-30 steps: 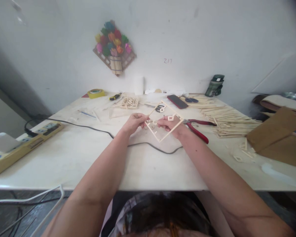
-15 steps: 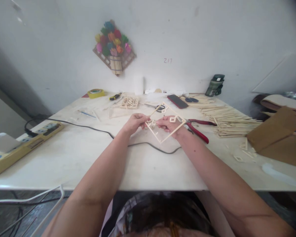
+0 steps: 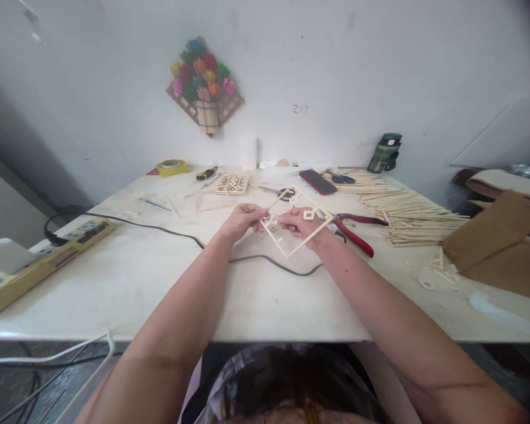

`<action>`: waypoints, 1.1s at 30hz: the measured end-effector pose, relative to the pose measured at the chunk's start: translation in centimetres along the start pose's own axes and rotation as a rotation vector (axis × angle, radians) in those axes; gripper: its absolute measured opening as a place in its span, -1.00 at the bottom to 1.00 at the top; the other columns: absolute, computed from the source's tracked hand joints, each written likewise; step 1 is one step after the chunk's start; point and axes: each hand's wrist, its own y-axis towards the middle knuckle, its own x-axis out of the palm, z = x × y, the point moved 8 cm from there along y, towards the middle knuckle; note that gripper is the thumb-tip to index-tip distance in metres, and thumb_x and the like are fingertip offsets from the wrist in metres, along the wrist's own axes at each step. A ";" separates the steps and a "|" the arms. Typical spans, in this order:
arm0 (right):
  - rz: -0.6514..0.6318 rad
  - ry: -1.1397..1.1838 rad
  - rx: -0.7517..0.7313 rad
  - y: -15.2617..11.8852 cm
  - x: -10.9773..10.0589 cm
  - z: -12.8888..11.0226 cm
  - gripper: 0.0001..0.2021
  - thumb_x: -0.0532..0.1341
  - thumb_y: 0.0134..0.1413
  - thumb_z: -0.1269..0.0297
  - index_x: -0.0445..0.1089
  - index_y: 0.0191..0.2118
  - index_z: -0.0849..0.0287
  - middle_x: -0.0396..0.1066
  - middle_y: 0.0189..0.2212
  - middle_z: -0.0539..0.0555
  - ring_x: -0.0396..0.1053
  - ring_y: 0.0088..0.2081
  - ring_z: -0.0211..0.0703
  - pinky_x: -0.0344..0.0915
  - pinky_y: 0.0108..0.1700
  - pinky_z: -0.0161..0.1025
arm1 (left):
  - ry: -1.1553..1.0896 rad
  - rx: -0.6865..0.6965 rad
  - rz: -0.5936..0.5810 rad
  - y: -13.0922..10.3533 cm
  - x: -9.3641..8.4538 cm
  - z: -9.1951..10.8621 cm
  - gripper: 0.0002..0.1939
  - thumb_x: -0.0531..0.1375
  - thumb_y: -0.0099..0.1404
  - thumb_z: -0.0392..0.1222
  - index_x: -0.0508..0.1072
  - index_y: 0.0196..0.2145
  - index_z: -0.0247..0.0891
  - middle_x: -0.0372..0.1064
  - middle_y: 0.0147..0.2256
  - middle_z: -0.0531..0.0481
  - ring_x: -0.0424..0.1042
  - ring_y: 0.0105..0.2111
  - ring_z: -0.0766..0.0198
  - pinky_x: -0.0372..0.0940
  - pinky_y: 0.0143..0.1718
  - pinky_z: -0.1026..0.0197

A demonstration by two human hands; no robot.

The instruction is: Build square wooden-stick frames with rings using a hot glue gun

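I see both hands raised just above the middle of the worktop (image 3: 256, 294), sharing one thing between them: a square frame (image 3: 297, 222) built of thin pale wooden sticks, turned on its corner so it reads as a diamond. Its four sides are single slim strips, the inside mostly open, with a few small stick-built squares fixed along the inner edges, one clear near the right corner and one by the top. The left hand (image 3: 241, 219) has a narrow pinch grip, fingertips closed on the frame's left corner where a small piece sits. The right hand (image 3: 301, 227) lies behind and under the frame, its fingers closed on the frame's inner part close to the left fingertips; the sticks cross in front of its knuckles. The frame is held off the surface, tilted slightly away from me. Just right of the right hand lie red-handled pliers (image 3: 355, 228), and beyond them a wide spread of loose sticks (image 3: 406, 212). A black cable (image 3: 265, 259) curves across the worktop below the hands. Further back I make out a dark phone (image 3: 317, 181), a stack of small lattice pieces (image 3: 232, 183) and a yellow tape roll (image 3: 171, 166).
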 end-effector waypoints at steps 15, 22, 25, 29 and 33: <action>-0.047 -0.146 -0.082 -0.4 0.7 -0.7 -0.73 0.30 -0.32 0.14 0.35 -0.68 0.26 0.11 -0.80 -0.08 -0.11 -0.70 -0.46 -0.30 -0.67 -0.35 | 0.003 -0.015 0.002 0.0 -0.1 -0.2 -0.69 0.32 -0.11 -0.05 0.45 -0.53 -0.40 0.31 -0.68 0.04 0.22 -0.73 0.46 0.11 -0.72 0.38; -0.028 -0.151 -0.101 -0.2 0.6 -0.6 -0.76 0.28 -0.30 0.17 0.34 -0.68 0.24 0.16 -0.78 -0.05 -0.11 -0.71 -0.45 -0.29 -0.67 -0.34 | 0.020 -0.030 -0.003 0.1 -0.3 -0.6 -0.68 0.31 -0.11 -0.04 0.45 -0.53 -0.39 0.30 -0.68 0.05 0.22 -0.73 0.46 0.13 -0.72 0.37; -0.022 -0.144 -0.105 -0.2 0.6 -0.5 -0.77 0.28 -0.29 0.18 0.33 -0.68 0.24 0.20 -0.76 -0.04 -0.09 -0.71 -0.45 -0.27 -0.67 -0.35 | 0.017 -0.027 0.000 0.1 -0.2 -0.6 -0.69 0.32 -0.11 -0.04 0.45 -0.54 -0.39 0.31 -0.68 0.04 0.22 -0.74 0.45 0.14 -0.71 0.37; -0.016 -0.131 -0.111 -0.3 0.7 -0.5 -0.74 0.29 -0.30 0.16 0.32 -0.69 0.25 0.17 -0.78 -0.06 -0.10 -0.71 -0.46 -0.28 -0.68 -0.36 | 0.008 -0.021 -0.010 0.0 -0.1 -0.4 -0.71 0.31 -0.10 -0.07 0.45 -0.54 -0.39 0.31 -0.68 0.04 0.22 -0.73 0.45 0.14 -0.71 0.36; -0.033 -0.100 -0.089 -0.3 0.8 -0.4 -0.70 0.30 -0.30 0.10 0.34 -0.66 0.26 0.18 -0.79 -0.05 -0.09 -0.71 -0.47 -0.28 -0.69 -0.37 | -0.007 -0.015 -0.001 0.0 -0.2 -0.2 -0.71 0.31 -0.10 -0.07 0.45 -0.54 -0.40 0.30 -0.69 0.05 0.23 -0.74 0.44 0.14 -0.72 0.37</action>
